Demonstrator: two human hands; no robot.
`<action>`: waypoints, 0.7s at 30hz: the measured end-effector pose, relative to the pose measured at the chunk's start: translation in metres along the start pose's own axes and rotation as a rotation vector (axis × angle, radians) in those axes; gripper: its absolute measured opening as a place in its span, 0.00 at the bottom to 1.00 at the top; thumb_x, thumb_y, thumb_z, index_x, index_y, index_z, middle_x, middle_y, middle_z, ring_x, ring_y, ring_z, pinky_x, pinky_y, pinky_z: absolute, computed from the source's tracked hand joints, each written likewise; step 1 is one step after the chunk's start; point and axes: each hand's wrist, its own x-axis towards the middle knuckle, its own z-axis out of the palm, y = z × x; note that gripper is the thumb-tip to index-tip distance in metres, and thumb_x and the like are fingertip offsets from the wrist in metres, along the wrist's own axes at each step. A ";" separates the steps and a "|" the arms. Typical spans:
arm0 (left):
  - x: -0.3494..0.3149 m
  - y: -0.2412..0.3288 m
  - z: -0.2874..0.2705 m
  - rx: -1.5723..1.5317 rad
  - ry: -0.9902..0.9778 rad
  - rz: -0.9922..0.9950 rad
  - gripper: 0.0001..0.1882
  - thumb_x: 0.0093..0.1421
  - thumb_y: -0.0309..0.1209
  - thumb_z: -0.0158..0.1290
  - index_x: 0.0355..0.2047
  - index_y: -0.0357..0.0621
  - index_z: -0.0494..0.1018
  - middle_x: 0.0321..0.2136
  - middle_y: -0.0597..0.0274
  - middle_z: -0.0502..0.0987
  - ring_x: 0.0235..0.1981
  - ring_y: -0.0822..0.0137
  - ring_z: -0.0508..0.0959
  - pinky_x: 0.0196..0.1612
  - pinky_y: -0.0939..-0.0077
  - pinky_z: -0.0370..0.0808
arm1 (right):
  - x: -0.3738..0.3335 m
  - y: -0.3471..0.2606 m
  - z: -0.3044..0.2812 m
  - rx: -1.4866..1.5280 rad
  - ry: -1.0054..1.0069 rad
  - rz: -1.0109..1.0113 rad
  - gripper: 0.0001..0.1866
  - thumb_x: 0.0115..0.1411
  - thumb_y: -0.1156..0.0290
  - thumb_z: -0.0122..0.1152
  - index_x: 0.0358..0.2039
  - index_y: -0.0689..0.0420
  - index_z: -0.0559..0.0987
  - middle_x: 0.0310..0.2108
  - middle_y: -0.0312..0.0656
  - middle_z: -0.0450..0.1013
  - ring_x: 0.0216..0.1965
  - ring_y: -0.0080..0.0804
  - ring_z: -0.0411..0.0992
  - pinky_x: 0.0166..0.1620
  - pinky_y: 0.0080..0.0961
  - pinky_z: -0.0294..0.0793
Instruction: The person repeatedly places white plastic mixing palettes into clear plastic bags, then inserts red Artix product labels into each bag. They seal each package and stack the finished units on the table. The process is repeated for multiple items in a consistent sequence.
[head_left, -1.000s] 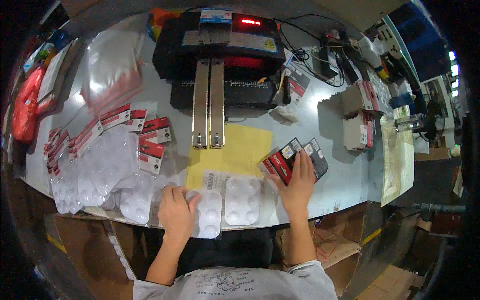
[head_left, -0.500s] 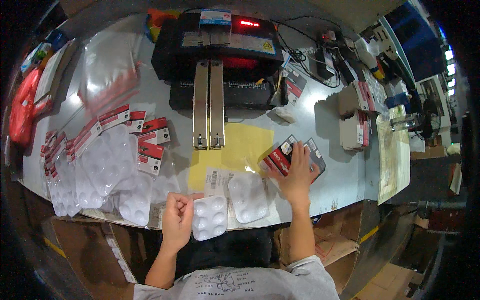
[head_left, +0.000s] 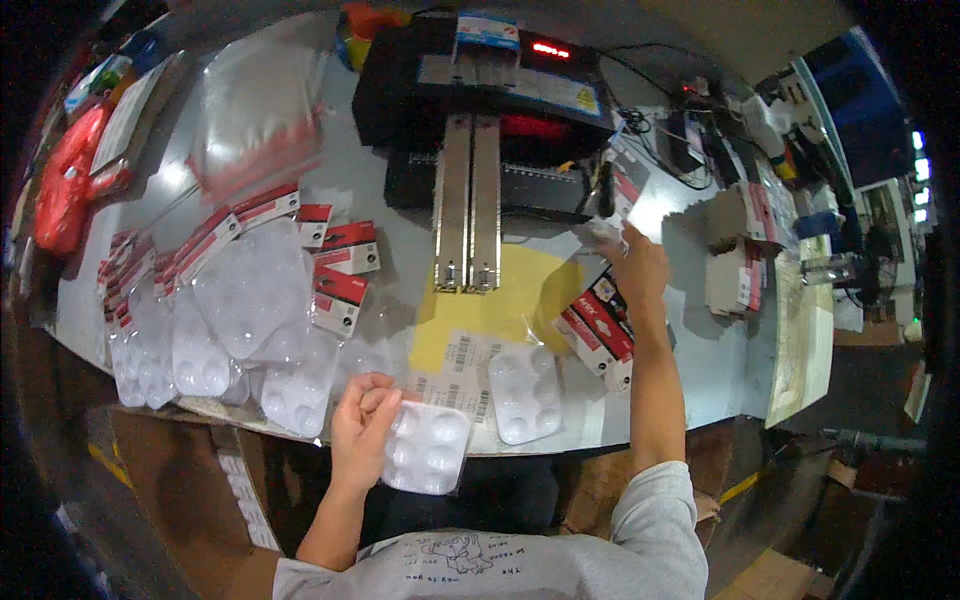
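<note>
My left hand (head_left: pixel 364 420) is closed on the edge of a white paint palette (head_left: pixel 430 447) with round wells, which looks to be in a clear bag, at the table's front edge. My right hand (head_left: pixel 642 268) reaches over the right side of the table, thumb and forefinger apart. Its fingertips are at a crumpled whitish lump (head_left: pixel 604 233); whether they touch it I cannot tell. Below that hand lie red, black and white header cards (head_left: pixel 597 325), partly hidden by my forearm. A second palette (head_left: pixel 526 395) lies flat between my arms, beside barcode labels (head_left: pixel 460 385).
A black sealing machine (head_left: pixel 490 75) with two metal rails (head_left: pixel 468 210) stands at the back above a yellow sheet (head_left: pixel 540 290). Bagged palettes with red cards (head_left: pixel 250 285) pile up at left, clear bags (head_left: pixel 260 120) behind them. Card stacks (head_left: pixel 738 255) stand at right.
My right hand has moved from the header cards up to the whitish lump. The left hand keeps its hold on the palette. The whole view has shifted, so things appear farther right.
</note>
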 end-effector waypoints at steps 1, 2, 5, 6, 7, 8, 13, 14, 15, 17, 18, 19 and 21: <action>-0.002 0.001 0.000 -0.012 0.001 -0.017 0.11 0.59 0.25 0.48 0.42 0.37 0.65 0.31 0.57 0.77 0.33 0.77 0.73 0.39 0.84 0.67 | -0.005 0.003 -0.012 0.039 0.117 -0.042 0.17 0.51 0.62 0.59 0.43 0.47 0.78 0.28 0.49 0.75 0.30 0.44 0.74 0.35 0.37 0.71; -0.004 0.001 0.000 -0.034 -0.015 -0.029 0.12 0.59 0.25 0.48 0.43 0.36 0.67 0.30 0.59 0.77 0.33 0.77 0.73 0.39 0.85 0.67 | -0.011 0.006 -0.023 0.097 0.223 -0.106 0.17 0.52 0.63 0.59 0.43 0.47 0.78 0.28 0.49 0.75 0.30 0.43 0.75 0.35 0.37 0.71; -0.010 0.003 -0.002 0.023 -0.032 -0.047 0.11 0.58 0.28 0.50 0.39 0.35 0.72 0.29 0.62 0.76 0.32 0.77 0.73 0.38 0.85 0.68 | -0.038 0.018 -0.059 0.215 0.193 -0.060 0.18 0.49 0.70 0.62 0.44 0.50 0.77 0.28 0.43 0.77 0.25 0.37 0.74 0.30 0.27 0.70; -0.011 0.003 -0.002 0.020 -0.050 -0.037 0.10 0.58 0.28 0.50 0.38 0.35 0.73 0.29 0.62 0.76 0.32 0.77 0.73 0.38 0.84 0.68 | -0.048 0.020 -0.065 0.176 0.228 -0.048 0.19 0.49 0.71 0.63 0.44 0.50 0.77 0.27 0.43 0.77 0.23 0.35 0.74 0.27 0.26 0.69; -0.011 0.003 -0.002 0.026 -0.061 -0.039 0.10 0.58 0.29 0.51 0.37 0.35 0.74 0.29 0.62 0.77 0.32 0.77 0.73 0.38 0.85 0.67 | -0.061 0.020 -0.068 0.313 0.192 -0.027 0.18 0.48 0.70 0.64 0.43 0.51 0.78 0.26 0.42 0.77 0.23 0.34 0.74 0.27 0.24 0.69; -0.011 0.002 -0.001 0.034 -0.077 -0.041 0.10 0.58 0.29 0.51 0.37 0.35 0.74 0.29 0.62 0.77 0.32 0.77 0.73 0.38 0.84 0.67 | -0.076 0.017 -0.067 0.413 0.142 0.072 0.18 0.47 0.70 0.65 0.41 0.52 0.78 0.25 0.40 0.77 0.23 0.33 0.75 0.27 0.22 0.69; -0.016 -0.001 0.010 0.062 -0.148 -0.038 0.10 0.58 0.30 0.51 0.36 0.35 0.74 0.29 0.62 0.77 0.32 0.76 0.74 0.39 0.84 0.67 | -0.102 -0.003 -0.048 0.214 -0.052 0.099 0.32 0.40 0.57 0.68 0.47 0.55 0.73 0.39 0.41 0.75 0.43 0.34 0.71 0.48 0.30 0.61; -0.018 -0.001 0.013 0.078 -0.154 -0.046 0.10 0.58 0.30 0.51 0.36 0.35 0.73 0.29 0.62 0.77 0.32 0.77 0.74 0.39 0.84 0.67 | -0.101 -0.009 -0.041 0.044 0.040 -0.032 0.36 0.40 0.53 0.68 0.49 0.56 0.70 0.43 0.43 0.72 0.48 0.35 0.68 0.52 0.36 0.56; -0.019 -0.001 0.015 0.088 -0.158 -0.050 0.10 0.58 0.30 0.51 0.36 0.35 0.73 0.29 0.62 0.77 0.32 0.77 0.74 0.39 0.84 0.67 | -0.101 -0.014 -0.037 -0.119 0.147 -0.184 0.41 0.39 0.50 0.67 0.52 0.58 0.67 0.48 0.45 0.70 0.53 0.36 0.65 0.56 0.41 0.52; -0.022 0.001 0.017 0.109 -0.158 -0.060 0.10 0.59 0.30 0.51 0.36 0.35 0.73 0.29 0.62 0.77 0.33 0.77 0.74 0.38 0.85 0.67 | -0.098 -0.020 -0.031 -0.136 0.022 -0.149 0.46 0.38 0.47 0.67 0.55 0.58 0.62 0.53 0.45 0.64 0.57 0.36 0.60 0.57 0.44 0.45; -0.022 0.003 0.017 0.131 -0.155 -0.056 0.10 0.59 0.30 0.51 0.36 0.35 0.73 0.29 0.62 0.77 0.32 0.77 0.74 0.38 0.85 0.67 | -0.097 -0.022 -0.030 -0.167 -0.104 -0.106 0.49 0.38 0.46 0.67 0.56 0.58 0.59 0.55 0.45 0.62 0.59 0.36 0.57 0.58 0.46 0.42; -0.023 0.004 0.017 0.147 -0.148 -0.055 0.10 0.59 0.30 0.51 0.36 0.35 0.73 0.29 0.62 0.77 0.32 0.77 0.74 0.38 0.85 0.67 | -0.096 -0.023 -0.032 -0.120 -0.027 -0.141 0.48 0.38 0.47 0.67 0.56 0.58 0.60 0.54 0.45 0.63 0.58 0.35 0.58 0.57 0.44 0.43; -0.023 0.006 0.016 0.153 -0.137 -0.051 0.10 0.59 0.30 0.51 0.36 0.35 0.73 0.29 0.62 0.77 0.32 0.77 0.74 0.38 0.84 0.68 | -0.100 -0.024 -0.041 -0.110 -0.079 -0.092 0.46 0.38 0.50 0.68 0.54 0.59 0.62 0.52 0.45 0.65 0.56 0.35 0.61 0.57 0.42 0.46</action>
